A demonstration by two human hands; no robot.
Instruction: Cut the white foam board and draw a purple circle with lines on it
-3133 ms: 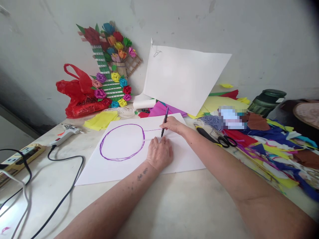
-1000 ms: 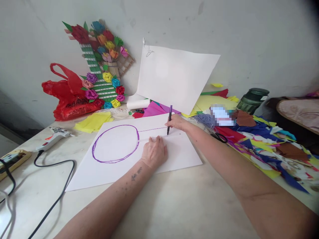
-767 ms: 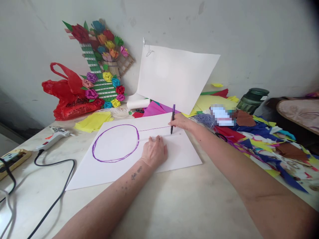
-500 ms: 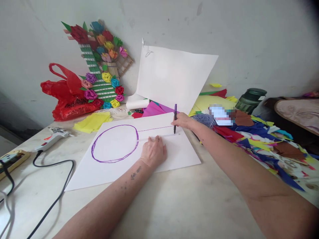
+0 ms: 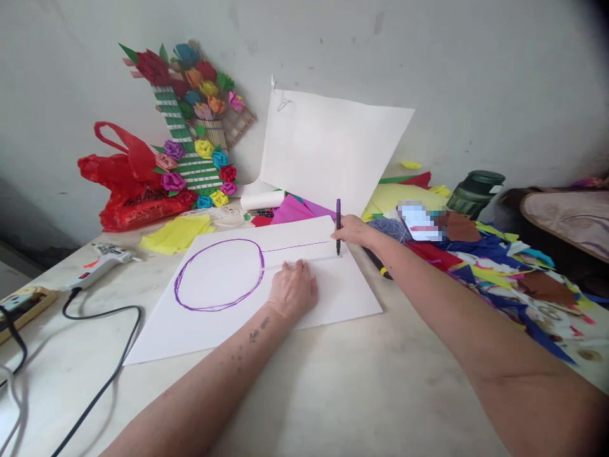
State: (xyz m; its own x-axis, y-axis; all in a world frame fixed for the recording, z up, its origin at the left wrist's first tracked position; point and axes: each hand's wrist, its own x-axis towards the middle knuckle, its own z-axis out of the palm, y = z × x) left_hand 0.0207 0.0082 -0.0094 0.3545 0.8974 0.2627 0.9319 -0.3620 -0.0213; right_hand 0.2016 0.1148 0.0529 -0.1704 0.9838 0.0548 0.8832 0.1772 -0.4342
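A large white sheet (image 5: 200, 336) lies on the table, bearing a purple oval (image 5: 177, 289) on its left part and a thin purple line running right from it. Between my right hand's (image 5: 351, 231) fingertips is an upright purple and black marker (image 5: 338, 227), its tip low near the sheet's right edge. My left hand (image 5: 292, 285) rests on the sheet below the line, its fingers bent and pressing on a strip with a pale straight edge, its palm hidden. Whether that strip is a separate piece is hard to tell.
Coloured paper flowers (image 5: 203, 149) and a red bag (image 5: 128, 184) stand at the back left. A white sheet (image 5: 333, 146) leans on the wall. Power strip (image 5: 98, 270) and cables lie left; phone (image 5: 421, 222), green jar (image 5: 476, 193) and paper scraps (image 5: 499, 273) lie right.
My right hand and the marker have shifted slightly to the right. More of a black and yellow tool shows beneath my right forearm. My left hand has stayed in place.
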